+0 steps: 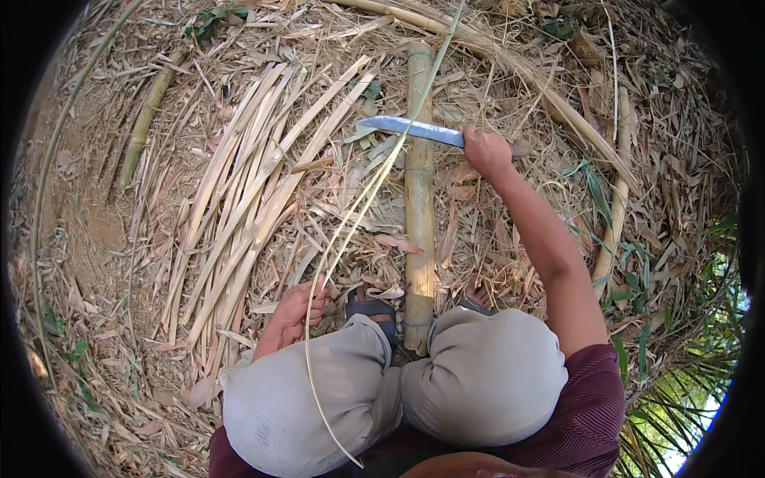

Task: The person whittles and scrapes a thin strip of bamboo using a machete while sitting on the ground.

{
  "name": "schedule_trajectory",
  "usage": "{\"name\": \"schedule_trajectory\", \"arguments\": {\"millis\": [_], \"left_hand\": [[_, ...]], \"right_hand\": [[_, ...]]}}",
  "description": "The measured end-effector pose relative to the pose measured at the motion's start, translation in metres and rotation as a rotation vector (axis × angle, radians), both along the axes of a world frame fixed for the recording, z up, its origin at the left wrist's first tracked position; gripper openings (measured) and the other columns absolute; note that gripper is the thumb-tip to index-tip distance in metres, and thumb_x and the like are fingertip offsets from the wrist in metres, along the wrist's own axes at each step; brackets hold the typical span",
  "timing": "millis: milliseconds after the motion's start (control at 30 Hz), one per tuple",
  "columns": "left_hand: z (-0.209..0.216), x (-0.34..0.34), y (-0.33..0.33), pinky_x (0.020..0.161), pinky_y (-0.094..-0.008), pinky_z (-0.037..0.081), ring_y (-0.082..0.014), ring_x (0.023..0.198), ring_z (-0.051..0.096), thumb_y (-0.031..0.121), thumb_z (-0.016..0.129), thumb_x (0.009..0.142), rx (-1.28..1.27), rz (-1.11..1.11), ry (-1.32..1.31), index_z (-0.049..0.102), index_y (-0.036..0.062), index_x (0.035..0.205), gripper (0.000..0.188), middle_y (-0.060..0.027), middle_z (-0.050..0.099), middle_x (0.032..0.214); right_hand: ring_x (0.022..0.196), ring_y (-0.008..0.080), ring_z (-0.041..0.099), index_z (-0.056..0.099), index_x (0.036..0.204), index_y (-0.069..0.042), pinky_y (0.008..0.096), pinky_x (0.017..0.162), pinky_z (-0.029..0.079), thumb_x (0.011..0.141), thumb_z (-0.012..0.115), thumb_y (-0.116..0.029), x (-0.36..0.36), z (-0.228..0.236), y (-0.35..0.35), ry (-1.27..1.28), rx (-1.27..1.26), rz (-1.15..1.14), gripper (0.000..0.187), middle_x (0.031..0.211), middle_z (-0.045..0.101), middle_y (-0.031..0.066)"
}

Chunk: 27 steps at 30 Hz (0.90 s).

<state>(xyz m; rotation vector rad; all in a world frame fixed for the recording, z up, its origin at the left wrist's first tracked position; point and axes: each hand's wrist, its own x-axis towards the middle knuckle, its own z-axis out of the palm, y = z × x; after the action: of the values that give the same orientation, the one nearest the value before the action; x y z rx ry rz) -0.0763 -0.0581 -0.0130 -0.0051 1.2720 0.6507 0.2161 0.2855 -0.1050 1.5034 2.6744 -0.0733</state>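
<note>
A machete (434, 133) with a long blade and a short wooden handle lies crosswise in front of me, its tip to the left. My right hand (488, 151) is closed around its handle. The blade meets a long, thin green bamboo strip (438, 62) that comes down from the far edge. Below the blade the strip parts into two pale lengths. One ends at my left hand (303, 305), whose fingers are pinched on it beside my left knee. The other curves past that hand and over my left leg. A thick bamboo pole (419, 203) lies under the blade, pointing away from me.
Several flat split bamboo slats (239, 191) lie in a loose pile on the left. A green bamboo piece (147, 119) lies farther left. Long dry stalks (550, 92) arc across the far right. Dry leaves and shavings cover the ground. My sandalled feet flank the pole.
</note>
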Motion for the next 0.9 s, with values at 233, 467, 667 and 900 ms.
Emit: {"name": "schedule_trajectory", "arguments": {"millis": [233,467,667,900], "left_hand": [[-0.018,0.01,0.018,0.034,-0.023,0.015,-0.005,0.038,0.02,0.035,0.046,0.103,0.006,0.118,-0.108,0.045,0.0131,0.077,0.035,0.0077,0.029,0.054],[0.006,-0.044,-0.056,0.04,-0.0231,0.023,-0.0038,0.045,0.027,0.042,0.05,0.101,-0.016,-0.207,0.191,0.045,0.015,0.072,0.04,0.0082,0.035,0.057],[0.05,-0.066,-0.078,0.046,-0.0234,0.032,-0.0059,0.047,0.039,0.043,0.055,0.098,-0.58,-0.238,0.88,0.052,0.0138,0.07,0.041,0.0057,0.047,0.058],[0.071,-0.116,-0.106,0.05,-0.0236,0.044,-0.0095,0.053,0.056,0.033,0.061,0.096,0.089,0.086,0.593,0.063,0.0093,0.077,0.031,-0.0025,0.064,0.067]], "right_hand": [[0.058,0.029,0.069,0.055,0.092,-0.001,0.042,0.054,0.057,0.093,0.044,-0.011,-0.059,0.032,-0.065,0.206,-0.082,0.16,0.015,0.066,0.066,0.0114],[0.072,0.026,0.072,0.053,0.104,-0.001,0.0419,0.059,0.059,0.098,0.044,-0.017,-0.015,0.021,0.01,-0.106,-0.21,-0.133,0.019,0.082,0.07,0.0134],[0.079,0.0366,0.07,0.063,0.093,-0.001,0.0456,0.068,0.056,0.094,0.046,-0.016,0.067,0.029,0.077,0.154,0.04,-0.39,0.022,0.087,0.07,0.02],[0.066,0.0337,0.068,0.057,0.093,-0.001,0.0452,0.06,0.055,0.093,0.047,-0.014,0.062,0.071,0.033,0.234,0.179,-0.212,0.016,0.076,0.068,0.0154]]}}
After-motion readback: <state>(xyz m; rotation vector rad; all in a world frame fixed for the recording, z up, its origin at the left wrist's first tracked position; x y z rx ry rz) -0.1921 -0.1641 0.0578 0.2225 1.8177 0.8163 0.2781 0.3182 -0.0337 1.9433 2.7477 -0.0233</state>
